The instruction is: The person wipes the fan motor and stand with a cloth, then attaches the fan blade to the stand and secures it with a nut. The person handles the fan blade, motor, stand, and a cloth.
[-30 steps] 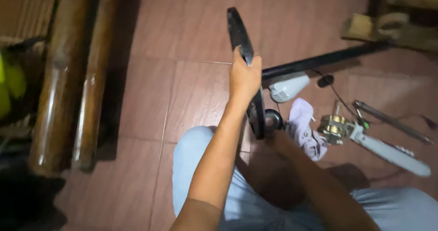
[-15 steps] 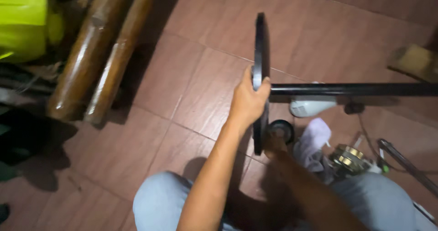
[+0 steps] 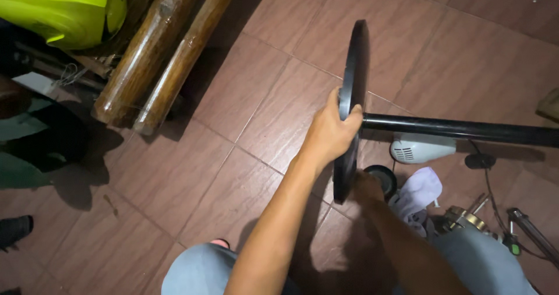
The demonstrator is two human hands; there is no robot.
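My left hand (image 3: 329, 135) grips the rim of a black round base plate (image 3: 355, 56), which stands on edge on the tiled floor. A black pole (image 3: 466, 130) runs from the plate's middle off to the right, roughly level. My right hand (image 3: 365, 185) is low behind the plate's bottom edge, right beside a small black ring-shaped cap (image 3: 385, 177). That hand is in shadow and its fingers are hidden.
A white plastic housing (image 3: 422, 148), a white cloth (image 3: 419, 193), a brass-coloured motor part (image 3: 463, 218) and a cord with a black plug (image 3: 480, 161) lie at the right. Two wooden poles (image 3: 157, 56) and a yellow-green object (image 3: 64, 6) are at the upper left.
The plate and pole have swung so the pole now lies nearly level. My left hand keeps its grip on the rim. The view has shifted, showing more of the left side.
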